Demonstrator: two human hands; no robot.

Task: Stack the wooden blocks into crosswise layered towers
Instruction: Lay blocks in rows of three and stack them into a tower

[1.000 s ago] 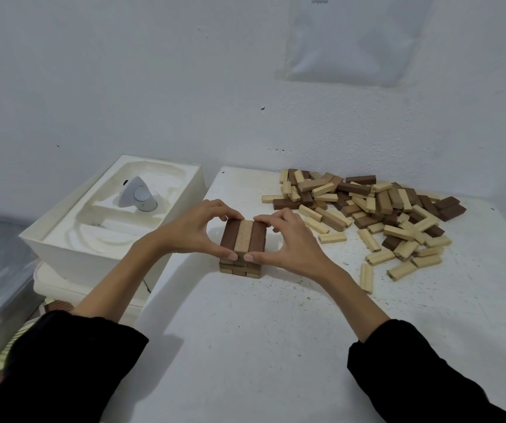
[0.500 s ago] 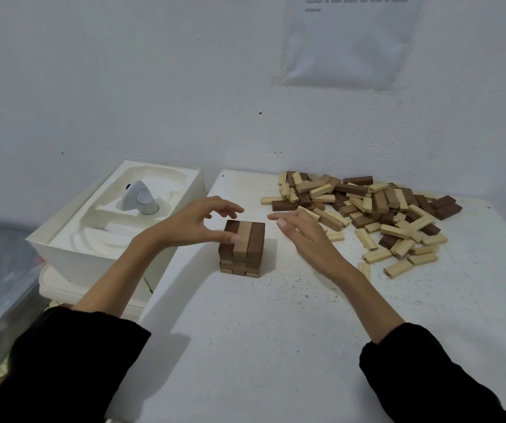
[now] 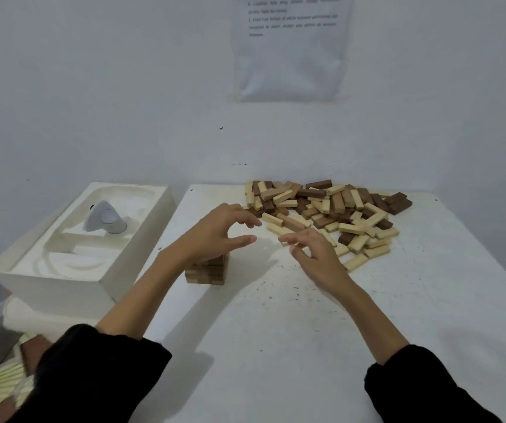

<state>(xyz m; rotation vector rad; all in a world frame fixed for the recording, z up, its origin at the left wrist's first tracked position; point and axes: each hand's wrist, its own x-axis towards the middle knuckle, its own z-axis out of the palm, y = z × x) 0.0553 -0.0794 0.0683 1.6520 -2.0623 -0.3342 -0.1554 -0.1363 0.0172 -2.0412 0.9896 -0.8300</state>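
Okay, left hand (image 3: pixel 215 236) hovers above tower (image 3: pixel 207 271), fingers loosely spread, nothing held. Tower stands on table (image 3: pixel 276 346) near left edge; top hidden behind left wrist, only lower layers show, layer count unclear. Right hand (image 3: pixel 312 254) beside it, fingers relaxed, empty, fingertips at near edge of loose block pile (image 3: pixel 331 209). Pile covers far right of table. White tray (image 3: pixel 62 270) left of table. Wall paper (image 3: pixel 291 47) cut off at top, print unreadable.
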